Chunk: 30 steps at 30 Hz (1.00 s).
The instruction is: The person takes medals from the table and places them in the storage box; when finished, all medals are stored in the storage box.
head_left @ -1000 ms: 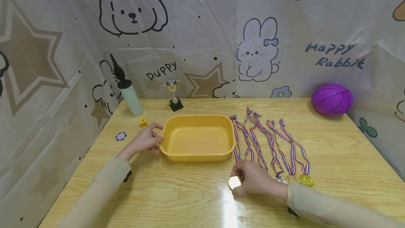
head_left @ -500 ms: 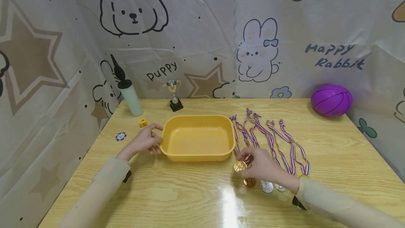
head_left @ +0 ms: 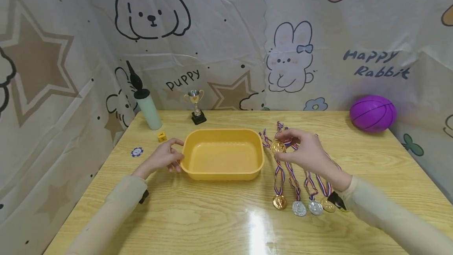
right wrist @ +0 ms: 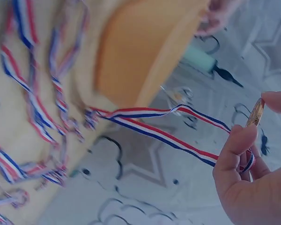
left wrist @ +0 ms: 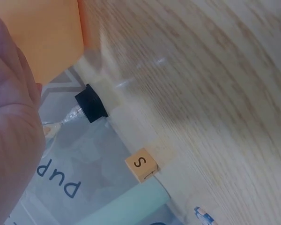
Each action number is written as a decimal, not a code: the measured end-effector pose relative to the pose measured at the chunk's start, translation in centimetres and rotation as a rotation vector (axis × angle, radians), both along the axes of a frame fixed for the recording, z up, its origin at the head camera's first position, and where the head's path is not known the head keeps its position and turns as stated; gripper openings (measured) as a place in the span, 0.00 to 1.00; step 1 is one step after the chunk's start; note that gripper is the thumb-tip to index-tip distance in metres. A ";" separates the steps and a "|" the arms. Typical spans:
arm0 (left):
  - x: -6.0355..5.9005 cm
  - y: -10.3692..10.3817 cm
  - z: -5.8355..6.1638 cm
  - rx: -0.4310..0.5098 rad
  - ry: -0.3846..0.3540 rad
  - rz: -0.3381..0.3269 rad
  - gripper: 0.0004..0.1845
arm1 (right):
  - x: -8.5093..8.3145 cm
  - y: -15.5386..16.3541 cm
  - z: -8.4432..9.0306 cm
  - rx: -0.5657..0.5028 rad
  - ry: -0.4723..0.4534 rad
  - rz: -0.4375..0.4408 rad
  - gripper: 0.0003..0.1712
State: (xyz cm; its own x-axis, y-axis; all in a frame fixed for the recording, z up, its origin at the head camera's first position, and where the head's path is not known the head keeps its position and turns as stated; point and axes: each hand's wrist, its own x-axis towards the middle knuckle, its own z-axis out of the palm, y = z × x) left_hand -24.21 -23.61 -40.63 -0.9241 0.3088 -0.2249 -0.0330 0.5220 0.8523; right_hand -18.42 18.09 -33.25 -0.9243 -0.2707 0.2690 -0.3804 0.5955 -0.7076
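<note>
My right hand (head_left: 306, 154) pinches a gold medal (head_left: 277, 146) by its edge, up off the table and right of the yellow plastic tub (head_left: 223, 177). Its red, white and blue ribbon (right wrist: 150, 133) runs taut from the fingers to a knot beside the tub. Just below that hand lie several more ribboned medals, among them a bronze-coloured medal (head_left: 279, 202) and a silver medal (head_left: 299, 208); the forearm partly covers those at the right. At the tub's left end, my left hand (head_left: 165, 156) rests its fingers against the rim, some of them hidden in the left wrist view.
Behind the tub stands a small trophy cup (head_left: 196, 105). A pale green hand pump (head_left: 149, 111), a yellow letter cube (head_left: 162, 137) and a blue-white poker chip (head_left: 137, 152) are at the left. A purple ball (head_left: 373, 113) sits at the back right, before the printed cloth.
My right hand has lifted the gold medal from the table's front and carried it back, swinging its ribbon away from the other medals. The left hand stays at the tub.
</note>
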 end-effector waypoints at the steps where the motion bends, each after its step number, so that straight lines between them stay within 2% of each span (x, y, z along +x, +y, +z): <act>1: 0.0 0.0 0.0 0.000 -0.010 0.013 0.30 | -0.1 0.0 0.5 -0.009 0.002 -0.008 0.23; 9: 0.1 0.0 0.1 0.006 -0.005 0.013 0.31 | -0.7 -0.4 3.6 -0.067 0.028 -0.045 0.24; 15: 0.0 0.0 0.0 -0.002 -0.009 0.017 0.29 | -1.3 -1.4 5.3 -0.092 0.119 -0.015 0.21; 20: 0.0 0.0 -0.2 -0.010 -0.008 0.020 0.29 | -1.4 -2.6 7.1 -0.176 0.165 0.032 0.20; 26: 0.1 0.0 0.0 -0.004 0.002 0.018 0.29 | -0.9 -5.1 9.5 -0.282 0.219 0.138 0.20; 30: 0.1 0.1 -0.1 0.000 0.001 0.013 0.30 | -0.5 -6.9 10.4 -0.328 0.230 0.202 0.21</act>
